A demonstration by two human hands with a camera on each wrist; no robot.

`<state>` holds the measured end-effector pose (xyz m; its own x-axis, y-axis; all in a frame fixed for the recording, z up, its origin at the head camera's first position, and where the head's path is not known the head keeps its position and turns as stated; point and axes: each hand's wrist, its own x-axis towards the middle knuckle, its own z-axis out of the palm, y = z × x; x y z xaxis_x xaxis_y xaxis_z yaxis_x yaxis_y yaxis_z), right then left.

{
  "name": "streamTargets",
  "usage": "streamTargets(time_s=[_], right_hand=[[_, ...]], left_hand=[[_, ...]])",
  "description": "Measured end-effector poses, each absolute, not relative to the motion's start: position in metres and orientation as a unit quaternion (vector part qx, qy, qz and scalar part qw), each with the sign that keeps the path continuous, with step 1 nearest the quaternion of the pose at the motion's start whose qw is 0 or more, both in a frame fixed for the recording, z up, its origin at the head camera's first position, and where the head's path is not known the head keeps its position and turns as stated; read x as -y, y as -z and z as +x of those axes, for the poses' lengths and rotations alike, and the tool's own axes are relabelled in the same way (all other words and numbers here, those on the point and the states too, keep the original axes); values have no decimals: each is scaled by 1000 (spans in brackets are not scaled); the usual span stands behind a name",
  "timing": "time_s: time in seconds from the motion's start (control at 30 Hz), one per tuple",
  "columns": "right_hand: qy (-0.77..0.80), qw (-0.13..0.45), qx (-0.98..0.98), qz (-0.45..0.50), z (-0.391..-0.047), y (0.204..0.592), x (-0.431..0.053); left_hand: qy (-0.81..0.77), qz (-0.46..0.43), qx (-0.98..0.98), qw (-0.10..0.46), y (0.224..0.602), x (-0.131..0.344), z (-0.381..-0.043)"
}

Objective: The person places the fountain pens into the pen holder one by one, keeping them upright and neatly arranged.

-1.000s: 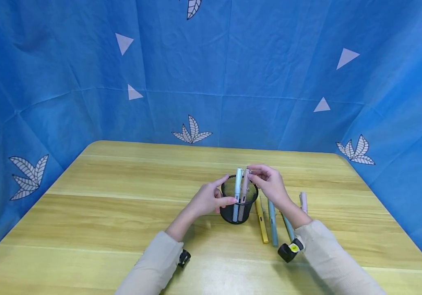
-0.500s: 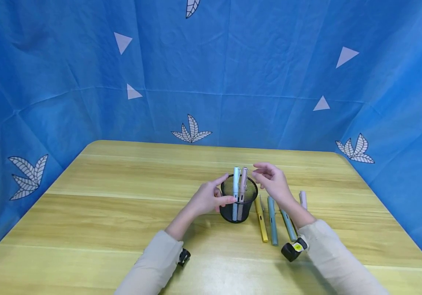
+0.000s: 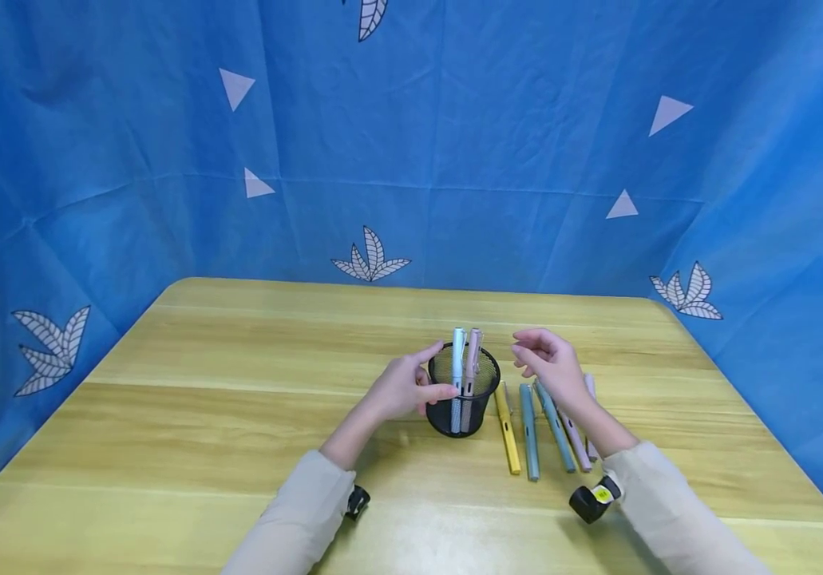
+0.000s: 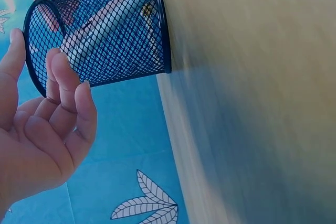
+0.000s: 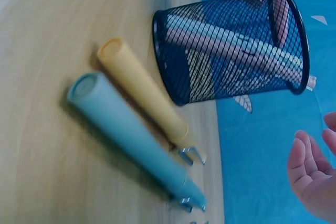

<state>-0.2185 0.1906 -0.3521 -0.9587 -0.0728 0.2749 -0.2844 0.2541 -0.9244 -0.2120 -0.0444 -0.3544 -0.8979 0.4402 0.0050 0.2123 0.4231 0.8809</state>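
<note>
A black mesh pen holder [image 3: 442, 418] stands upright on the table, with a light blue pen [image 3: 457, 351] and a greyish-pink pen [image 3: 472, 351] leaning side by side in it. My left hand [image 3: 404, 389] holds the holder from its left, thumb across the front of the rim and index finger at the far rim. In the left wrist view, the other fingers [image 4: 65, 77] are bent against the mesh. To the right of the holder, my right hand [image 3: 553, 366] hovers with loosely bent fingers and nothing between them.
Right of the holder lie a yellow pen [image 3: 508, 435], a teal pen [image 3: 529, 435], a blue-green pen [image 3: 557, 431] and lilac pens [image 3: 575, 444], partly under the right forearm. A blue patterned cloth [image 3: 411, 144] hangs behind the wooden table [image 3: 239, 359].
My right hand has let go of the greyish-pink pen, which stays in the holder, and has moved off to the right. The left hand keeps its place at the rim.
</note>
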Motion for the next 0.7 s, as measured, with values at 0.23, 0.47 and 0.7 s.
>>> streamTargets(time_s=[0.23, 0.47, 0.7], right_hand=[[-588, 91, 796, 113, -213, 356, -204], [-579, 91, 805, 95, -211, 358, -215], [-574, 94, 809, 87, -208, 360, -224]], left_hand=[[-494, 196, -840, 110, 354, 45, -213], [-483, 193, -848, 105, 354, 45, -212], [-479, 196, -850, 102, 354, 44, -213]])
